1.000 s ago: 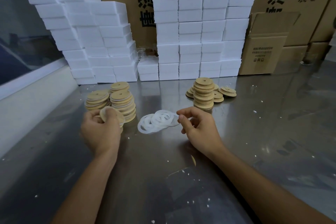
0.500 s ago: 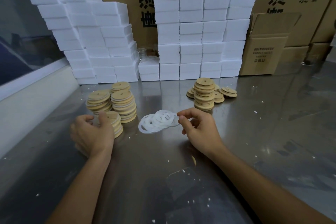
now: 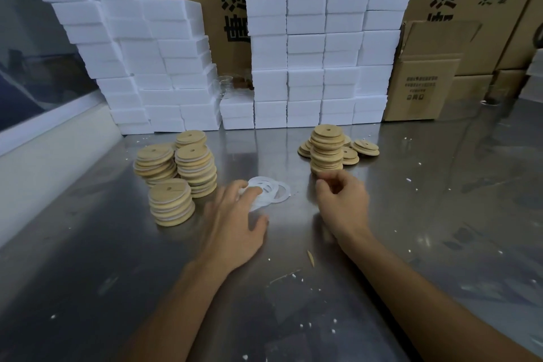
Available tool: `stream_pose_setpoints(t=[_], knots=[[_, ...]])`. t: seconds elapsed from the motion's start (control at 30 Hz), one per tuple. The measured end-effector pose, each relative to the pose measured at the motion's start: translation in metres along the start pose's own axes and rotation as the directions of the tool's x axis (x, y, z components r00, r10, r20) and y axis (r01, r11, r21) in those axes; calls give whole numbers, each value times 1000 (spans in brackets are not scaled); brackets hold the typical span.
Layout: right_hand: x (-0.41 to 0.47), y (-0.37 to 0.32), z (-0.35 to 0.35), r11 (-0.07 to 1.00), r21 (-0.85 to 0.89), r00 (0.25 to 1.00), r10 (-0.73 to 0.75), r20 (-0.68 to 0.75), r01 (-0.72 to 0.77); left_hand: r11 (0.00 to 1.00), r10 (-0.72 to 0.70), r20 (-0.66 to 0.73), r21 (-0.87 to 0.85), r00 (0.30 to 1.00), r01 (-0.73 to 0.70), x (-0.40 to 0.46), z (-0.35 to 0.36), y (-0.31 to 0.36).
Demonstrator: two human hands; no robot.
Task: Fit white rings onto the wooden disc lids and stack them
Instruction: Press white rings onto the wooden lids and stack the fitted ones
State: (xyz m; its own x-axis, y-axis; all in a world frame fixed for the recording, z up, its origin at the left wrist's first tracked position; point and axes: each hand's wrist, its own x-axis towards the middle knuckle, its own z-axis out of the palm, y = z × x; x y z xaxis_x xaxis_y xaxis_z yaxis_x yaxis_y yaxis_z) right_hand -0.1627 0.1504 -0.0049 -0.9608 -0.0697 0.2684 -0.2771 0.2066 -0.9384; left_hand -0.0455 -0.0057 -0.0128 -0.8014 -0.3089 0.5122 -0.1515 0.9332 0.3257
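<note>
Fingers of the left hand lie spread and mostly straight, tips resting on the near-left edge of the pile of white rings; thumb out to the side, nothing gripped as far as the blur lets me tell. Right hand sits just right of the rings, fingers curled inward with thumb and index close together; whether they pinch anything, cannot tell, too small. Rings lie flat and overlapping on the metal table, between the two hands.

Left of the left fingers: short stack of wooden disc lids with white edges showing between discs, nearest one. Behind it two taller stacks and, touching or nearly so, plus a fourth stack partly hidden behind them.

Beyond the right fingers, just past the knuckles: tall stack of bare wooden lids, each with a small centre hole. Loose lids scattered flat around its base, mostly to the right and behind.

Near the right wrist a small wood sliver on the table, white crumbs around.

Far back: wall of white foam blocks, second leaning wall of them to the left, cardboard boxes at right and behind.
</note>
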Motion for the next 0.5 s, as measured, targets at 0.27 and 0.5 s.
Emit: stream_pose_setpoints(t=[0.27, 0.5], knots=[[45, 16, -23, 943, -307, 977, 66, -201, -127, 996, -80, 108, 48, 991, 75, -2, 7, -1], [85, 23, -18, 834, -552, 994, 53, 100, 11, 992, -116, 75, 59, 990, 111, 2, 4, -3]])
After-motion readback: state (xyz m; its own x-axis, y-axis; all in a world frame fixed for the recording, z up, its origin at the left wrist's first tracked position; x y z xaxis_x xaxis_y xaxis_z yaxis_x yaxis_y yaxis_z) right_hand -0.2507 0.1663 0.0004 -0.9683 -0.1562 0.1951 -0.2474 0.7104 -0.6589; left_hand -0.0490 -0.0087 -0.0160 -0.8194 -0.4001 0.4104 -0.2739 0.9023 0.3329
